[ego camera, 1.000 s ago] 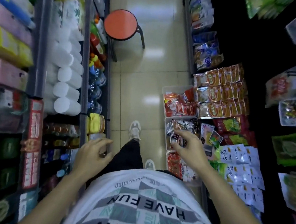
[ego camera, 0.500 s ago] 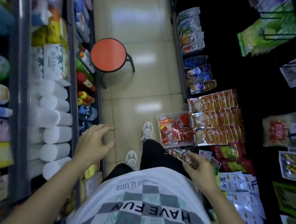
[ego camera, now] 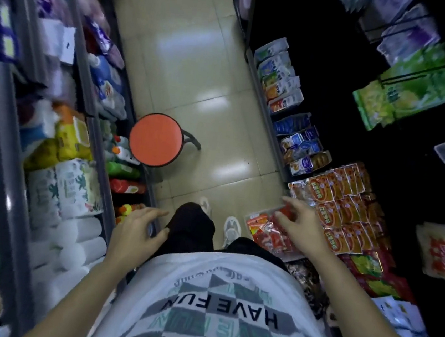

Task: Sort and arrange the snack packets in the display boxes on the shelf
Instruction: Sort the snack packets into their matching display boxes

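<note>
At four o'clock on the shelf (ego camera: pixel 269 118), the clear display box (ego camera: pixel 249 215) juts aisleward, likely for reach, so the right hand (ego camera: pixel 301 230) hovers above it, fingers loosely spread and empty, the left hand (ego camera: pixel 135 232) idling slack-fingered at seven o'clock, red snack packets (ego camera: pixel 262 234) waiting inside.

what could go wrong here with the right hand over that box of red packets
The clear box of red packets seems to sit at the front edge of the shelf; a push from the right hand might tip it onto the floor. The orange stool stands just ahead of the shoes, a trip hazard stepping forward.
</note>
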`<state>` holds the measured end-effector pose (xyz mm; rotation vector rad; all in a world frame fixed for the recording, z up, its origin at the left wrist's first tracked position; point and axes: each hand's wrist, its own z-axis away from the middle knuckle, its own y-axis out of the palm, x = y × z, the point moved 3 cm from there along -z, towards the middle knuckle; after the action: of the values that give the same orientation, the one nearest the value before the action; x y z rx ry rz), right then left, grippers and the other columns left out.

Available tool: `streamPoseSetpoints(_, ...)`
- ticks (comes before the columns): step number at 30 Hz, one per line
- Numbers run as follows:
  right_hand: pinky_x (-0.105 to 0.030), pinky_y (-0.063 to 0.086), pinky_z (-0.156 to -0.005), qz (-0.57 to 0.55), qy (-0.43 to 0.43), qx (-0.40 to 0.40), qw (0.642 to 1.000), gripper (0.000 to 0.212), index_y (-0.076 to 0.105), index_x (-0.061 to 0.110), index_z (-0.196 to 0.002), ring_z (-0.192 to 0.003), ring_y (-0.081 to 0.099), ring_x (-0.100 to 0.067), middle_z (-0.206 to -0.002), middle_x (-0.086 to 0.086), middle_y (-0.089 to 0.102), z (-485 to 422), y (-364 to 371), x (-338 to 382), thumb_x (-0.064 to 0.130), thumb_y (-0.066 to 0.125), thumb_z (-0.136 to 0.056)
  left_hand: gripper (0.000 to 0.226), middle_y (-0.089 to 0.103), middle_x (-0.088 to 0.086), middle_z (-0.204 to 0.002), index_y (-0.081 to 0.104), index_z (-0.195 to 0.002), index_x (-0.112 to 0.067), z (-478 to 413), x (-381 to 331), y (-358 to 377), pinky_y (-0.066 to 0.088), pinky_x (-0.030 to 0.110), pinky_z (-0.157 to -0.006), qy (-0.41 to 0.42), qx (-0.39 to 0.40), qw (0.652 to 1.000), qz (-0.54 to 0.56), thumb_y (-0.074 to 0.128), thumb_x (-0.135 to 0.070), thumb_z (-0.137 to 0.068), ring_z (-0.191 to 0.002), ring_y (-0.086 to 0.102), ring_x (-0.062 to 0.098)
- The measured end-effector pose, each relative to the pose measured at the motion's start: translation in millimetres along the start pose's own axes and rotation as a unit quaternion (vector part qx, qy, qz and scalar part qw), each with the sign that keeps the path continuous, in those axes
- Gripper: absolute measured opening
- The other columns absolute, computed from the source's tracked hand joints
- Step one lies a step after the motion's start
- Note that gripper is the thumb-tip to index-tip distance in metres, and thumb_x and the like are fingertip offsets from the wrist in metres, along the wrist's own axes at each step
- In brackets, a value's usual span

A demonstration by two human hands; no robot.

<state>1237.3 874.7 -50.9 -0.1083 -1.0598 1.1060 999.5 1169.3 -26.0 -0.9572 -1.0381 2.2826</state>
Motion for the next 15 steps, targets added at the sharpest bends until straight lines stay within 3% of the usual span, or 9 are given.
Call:
streamPoseSetpoints(6,-0.034,0.045,-0.101,-0.012,0.011,-0.034,0.999,0.045,0.06,0.02,-0.133,-0.114,0.055,-0.013,-0.125,0.003,0.06,-92,-10,67,0.021,0.071,-0.09,0.049,0.068,-0.009,-0.11,0.07,-0.122,-0.025,-108,8,-44,0.046,0.03,-0.07,0.033,0.04,0.999,0.001,0.056,-0.051,-0.083,-0.102,0.063,0.017)
streamPoseSetpoints(9,-0.036,0.048,-0.099,-0.008,0.039,-0.046,0.998,0.045,0.061,0.016,-0.132,-0.113,0.058,-0.017,-0.123,0.001,0.059,-121,-10,89,0.019,0.072,-0.089,0.057,0.068,-0.007,-0.116,0.069,-0.124,-0.024,-177,2,-70,0.051,0.034,-0.079,0.075,0.052,0.996,0.003,0.048,-0.055,-0.081,-0.108,0.062,0.019)
streamPoseSetpoints(12,-0.034,0.048,-0.098,-0.01,0.075,-0.053,0.996,0.044,0.062,0.012,-0.131,-0.113,0.058,-0.019,-0.12,0.0,0.059,-139,-15,96,0.018,0.073,-0.089,0.052,0.071,-0.002,-0.113,0.071,-0.122,-0.02,-244,-20,-97,0.051,0.037,-0.08,0.124,0.06,0.99,-0.013,0.053,-0.046,-0.08,-0.104,0.064,0.024)
streamPoseSetpoints(15,-0.032,0.048,-0.099,-0.036,0.113,-0.061,0.991,0.047,0.062,0.012,-0.133,-0.115,0.058,-0.015,-0.132,-0.003,0.06,-151,-25,94,0.019,0.074,-0.088,0.048,0.071,-0.002,-0.112,0.072,-0.121,-0.021,-304,-53,-120,0.045,0.032,-0.076,0.16,0.059,0.984,-0.043,0.062,-0.034,-0.076,-0.103,0.064,0.026)
